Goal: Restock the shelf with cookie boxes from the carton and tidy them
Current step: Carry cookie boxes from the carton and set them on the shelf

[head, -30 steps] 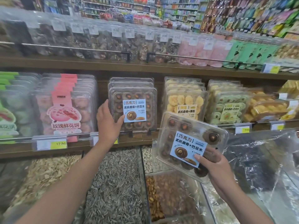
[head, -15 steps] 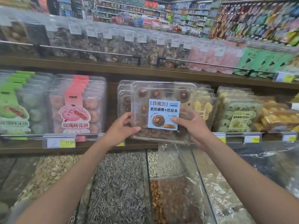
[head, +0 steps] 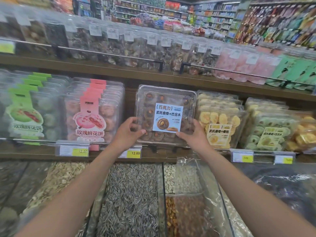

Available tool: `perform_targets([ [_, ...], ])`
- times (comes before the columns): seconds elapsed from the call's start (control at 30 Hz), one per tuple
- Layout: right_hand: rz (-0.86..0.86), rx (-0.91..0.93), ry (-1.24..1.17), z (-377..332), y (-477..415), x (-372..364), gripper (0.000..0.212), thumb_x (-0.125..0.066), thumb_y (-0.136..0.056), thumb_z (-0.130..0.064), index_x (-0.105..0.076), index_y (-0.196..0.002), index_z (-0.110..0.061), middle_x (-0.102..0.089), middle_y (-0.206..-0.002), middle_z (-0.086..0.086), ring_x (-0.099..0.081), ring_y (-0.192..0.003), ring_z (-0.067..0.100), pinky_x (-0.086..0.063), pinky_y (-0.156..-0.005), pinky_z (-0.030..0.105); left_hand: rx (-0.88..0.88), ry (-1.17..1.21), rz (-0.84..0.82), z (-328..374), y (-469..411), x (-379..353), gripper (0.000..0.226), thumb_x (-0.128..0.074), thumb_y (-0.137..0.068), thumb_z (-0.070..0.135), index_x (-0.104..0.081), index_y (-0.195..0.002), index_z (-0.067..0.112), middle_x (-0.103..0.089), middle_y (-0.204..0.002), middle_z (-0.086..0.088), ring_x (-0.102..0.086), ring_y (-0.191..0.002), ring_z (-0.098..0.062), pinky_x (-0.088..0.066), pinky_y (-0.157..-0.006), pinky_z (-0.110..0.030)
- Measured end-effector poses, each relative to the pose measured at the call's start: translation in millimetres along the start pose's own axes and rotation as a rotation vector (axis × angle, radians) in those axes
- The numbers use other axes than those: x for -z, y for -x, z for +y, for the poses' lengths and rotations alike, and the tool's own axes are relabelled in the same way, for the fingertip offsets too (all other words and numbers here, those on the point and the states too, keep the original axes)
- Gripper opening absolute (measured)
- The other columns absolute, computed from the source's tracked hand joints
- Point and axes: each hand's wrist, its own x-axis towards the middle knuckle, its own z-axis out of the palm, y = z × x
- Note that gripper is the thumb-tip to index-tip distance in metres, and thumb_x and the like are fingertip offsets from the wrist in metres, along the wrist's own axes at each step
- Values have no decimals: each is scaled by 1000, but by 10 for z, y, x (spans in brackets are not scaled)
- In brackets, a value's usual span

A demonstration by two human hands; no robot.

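A clear plastic box of chocolate cookies (head: 165, 106) with a pale blue label stands upright at the front of its row on the middle wooden shelf (head: 153, 153). My left hand (head: 127, 132) grips the box's lower left corner. My right hand (head: 193, 135) holds its lower right corner, thumb on the label's bottom edge. The boxes behind it are hidden. The carton is not in view.
Pink pastry boxes (head: 92, 113) stand left of the cookie box, yellow cookie boxes (head: 220, 122) right, green ones (head: 268, 129) beyond. A metal rail with yellow price tags (head: 136, 153) fronts the shelf. Below lie bins of sunflower seeds (head: 131, 199) and nuts (head: 181, 216).
The box went from my right hand, tilted low on the right, up and left into the chocolate row. Both hands now hold it upright against the shelf.
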Motion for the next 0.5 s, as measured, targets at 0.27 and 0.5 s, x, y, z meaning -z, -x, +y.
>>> perform_targets([
  [0.27, 39, -2, -1, 41, -120, -167, 89, -81, -91, -19, -28, -162, -22, -43, -160, -1, -41, -147, 22, -37, -114, 35, -1, -43, 14, -77, -109, -23, 60, -81, -91, 27, -55, -145, 28, -69, -116, 3, -72, -104, -21, -62, -92, -47],
  [0.5, 62, 13, -63, 22, -166, -190, 85, -79, -91, -14, -32, -160, -25, -52, -139, -10, -52, -134, 18, -46, -113, 40, -31, -76, 17, -28, -123, -26, 62, -79, -93, 19, -50, -148, 22, -65, -111, 5, -68, -105, -20, -60, -94, -44],
])
